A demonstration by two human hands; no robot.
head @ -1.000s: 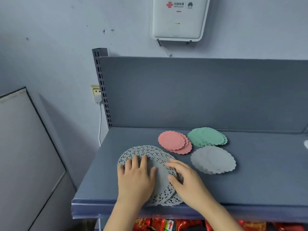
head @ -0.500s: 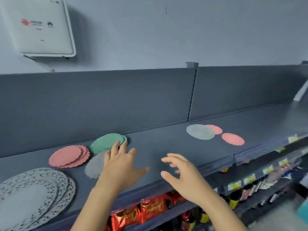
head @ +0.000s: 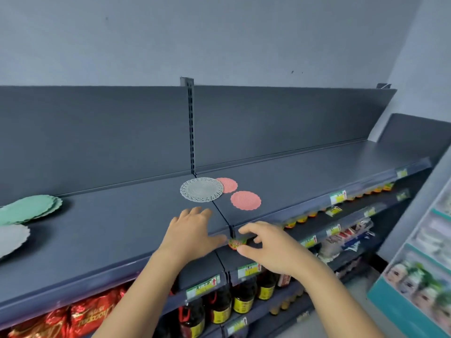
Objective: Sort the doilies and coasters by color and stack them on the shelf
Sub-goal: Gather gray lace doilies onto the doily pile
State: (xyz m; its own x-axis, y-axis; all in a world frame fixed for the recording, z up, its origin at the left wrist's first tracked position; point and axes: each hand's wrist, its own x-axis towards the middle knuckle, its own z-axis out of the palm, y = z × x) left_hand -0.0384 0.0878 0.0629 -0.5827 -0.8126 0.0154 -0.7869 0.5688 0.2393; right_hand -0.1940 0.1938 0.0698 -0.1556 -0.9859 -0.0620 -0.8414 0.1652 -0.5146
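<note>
Two empty hands, left hand [head: 192,234] spread and right hand [head: 268,247] loosely curled, are hovering near a white doily [head: 201,189] and two pink coasters [head: 245,200] on the shelf [head: 122,215].

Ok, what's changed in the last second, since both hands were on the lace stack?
Both hands lifted off the lace stack and moved right along the shelf; the view swung with them, so that stack is out of frame. The left hand and right hand, both empty, now reach toward the white doily, the rear pink coaster and the front pink coaster. The green stack and grey stack lie unchanged.
</note>
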